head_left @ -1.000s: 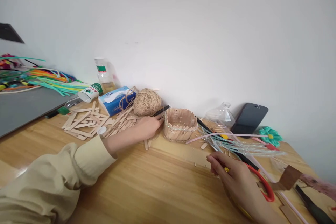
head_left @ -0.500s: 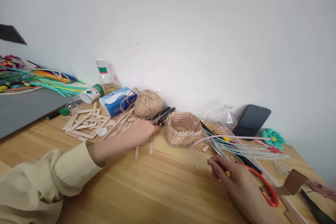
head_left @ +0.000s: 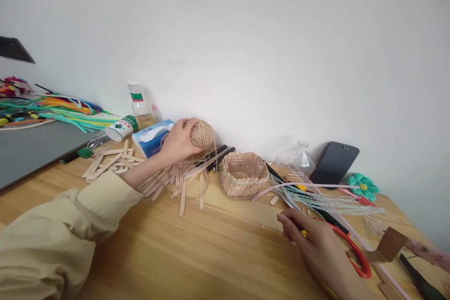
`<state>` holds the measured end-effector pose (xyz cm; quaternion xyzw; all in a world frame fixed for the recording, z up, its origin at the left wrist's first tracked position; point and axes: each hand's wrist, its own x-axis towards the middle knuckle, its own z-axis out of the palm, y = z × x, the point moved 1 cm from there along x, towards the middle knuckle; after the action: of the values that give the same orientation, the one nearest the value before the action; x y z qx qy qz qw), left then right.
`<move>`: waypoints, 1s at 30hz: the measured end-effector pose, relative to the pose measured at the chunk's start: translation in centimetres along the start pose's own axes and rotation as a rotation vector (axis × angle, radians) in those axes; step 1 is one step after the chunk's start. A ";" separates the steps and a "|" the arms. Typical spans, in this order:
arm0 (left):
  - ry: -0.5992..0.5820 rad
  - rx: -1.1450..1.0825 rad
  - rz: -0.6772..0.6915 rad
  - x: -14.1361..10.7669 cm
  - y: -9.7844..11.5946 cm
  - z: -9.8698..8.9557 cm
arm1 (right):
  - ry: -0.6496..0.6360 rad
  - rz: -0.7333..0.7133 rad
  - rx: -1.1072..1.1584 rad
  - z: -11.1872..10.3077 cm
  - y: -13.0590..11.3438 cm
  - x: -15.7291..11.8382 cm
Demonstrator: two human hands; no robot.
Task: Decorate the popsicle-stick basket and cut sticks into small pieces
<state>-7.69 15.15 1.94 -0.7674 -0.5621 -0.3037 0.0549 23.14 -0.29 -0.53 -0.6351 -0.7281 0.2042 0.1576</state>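
Observation:
My left hand [head_left: 181,143] is wrapped round a ball of jute twine [head_left: 201,135], beside the blue tissue pack [head_left: 151,138]. Loose twine hangs from the ball over wooden craft sticks [head_left: 183,197]. To the right stands a small scalloped box of craft sticks [head_left: 244,173], with a glittery band round it. My right hand [head_left: 312,239] is closed low at the right. A bit of yellow shows by its fingers, but what it holds is mostly hidden. Red-handled scissors [head_left: 363,267] lie partly behind this hand.
Glittery pipe cleaners [head_left: 326,200], a clear bottle [head_left: 302,157], a leaning phone [head_left: 335,163] and a teal flower [head_left: 363,186] are at the right. A glass jar [head_left: 138,103], a laptop [head_left: 38,145] and colourful pipe cleaners [head_left: 77,115] are at the left. A wall closes off the back.
My left hand has moved up and left from beside the black pens and taken hold of the twine ball, turning it. My right hand has stayed in place.

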 end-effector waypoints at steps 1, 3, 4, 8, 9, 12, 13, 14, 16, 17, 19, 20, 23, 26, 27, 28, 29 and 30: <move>0.025 -0.005 -0.014 0.3 0.0 -0.9 | -0.001 -0.002 0.004 0.0 0.1 0.0; 0.088 -0.011 -0.026 1.0 0.3 -2.9 | -0.006 -0.001 0.006 -0.1 0.2 0.1; 0.128 -0.015 -0.022 1.4 0.6 -4.0 | -0.002 -0.003 0.005 -0.1 0.3 0.1; 0.351 -0.107 0.053 2.5 1.8 -7.6 | 0.026 -0.017 0.000 -0.1 0.7 0.3; 0.390 -0.124 0.066 2.7 2.0 -8.2 | 0.033 -0.024 0.002 -0.1 0.9 0.3; 0.471 -0.143 0.076 2.9 2.3 -8.9 | 0.051 -0.039 -0.001 0.1 1.0 0.3; 0.485 -0.143 0.076 2.9 2.3 -8.9 | 0.057 -0.041 0.000 0.2 1.0 0.2; 0.494 -0.140 0.077 2.9 2.2 -8.8 | 0.066 -0.043 0.008 0.1 0.9 0.1; 0.503 -0.134 0.071 2.9 1.9 -8.4 | 0.107 -0.051 0.040 -0.1 0.5 0.0; 0.511 -0.131 0.059 3.0 1.7 -8.2 | 0.140 -0.058 0.057 -0.4 0.1 0.0; 0.526 -0.124 0.016 3.0 1.4 -7.6 | 0.227 -0.082 0.068 -1.4 -1.0 0.4; 0.534 -0.119 -0.007 3.0 1.3 -7.3 | 0.263 -0.104 0.055 -2.1 -1.8 0.9; 0.560 -0.113 -0.062 3.3 1.0 -6.0 | 0.251 -0.217 -0.089 -4.2 -5.5 3.8; 0.581 -0.138 -0.104 3.9 0.7 -4.8 | 0.057 -0.222 -0.475 -5.0 -9.7 9.1; 0.589 -0.147 -0.119 4.1 0.6 -4.5 | 0.005 -0.243 -0.519 -4.9 -10.9 11.3; 0.598 -0.152 -0.130 4.4 0.5 -4.3 | -0.041 -0.257 -0.544 -4.4 -11.9 13.4; 0.607 -0.153 -0.137 4.6 0.3 -4.2 | -0.093 -0.276 -0.571 -3.8 -12.6 15.6; 0.611 -0.150 -0.137 4.8 0.2 -4.1 | -0.156 -0.291 -0.595 -2.9 -13.1 17.7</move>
<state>-8.35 17.27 7.86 -0.6029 -0.5458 -0.5638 0.1438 10.77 16.05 7.94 -0.5250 -0.8487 0.0063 -0.0634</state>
